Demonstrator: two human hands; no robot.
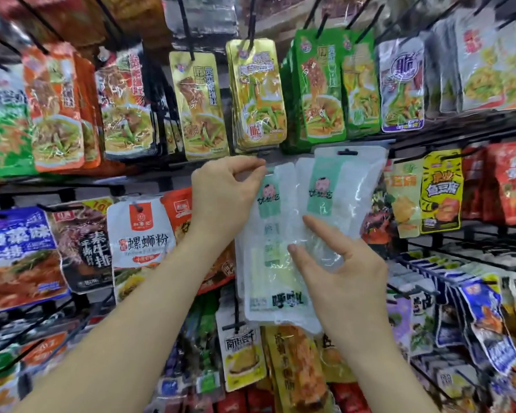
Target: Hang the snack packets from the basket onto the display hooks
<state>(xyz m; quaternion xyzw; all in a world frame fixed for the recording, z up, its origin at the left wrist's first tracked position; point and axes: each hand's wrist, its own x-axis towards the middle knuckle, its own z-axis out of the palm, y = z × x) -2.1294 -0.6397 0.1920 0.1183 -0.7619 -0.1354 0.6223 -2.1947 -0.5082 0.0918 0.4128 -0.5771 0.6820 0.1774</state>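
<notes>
Two white and pale-green snack packets hang side by side in the middle of the rack. My left hand (224,195) pinches the top edge of the nearer packet (268,263) up by its hook. My right hand (337,272) has straight fingers laid against the packet's lower front. Behind and to the right, the second white packet (349,186) hangs on a black hook (346,151). The basket is out of view.
Rows of colourful snack packets fill the wire rack: yellow packets (200,105) and green packets (319,84) above, a white and red packet (140,231) to the left, a yellow packet (440,189) to the right. Black hook rods (447,275) jut out at lower right.
</notes>
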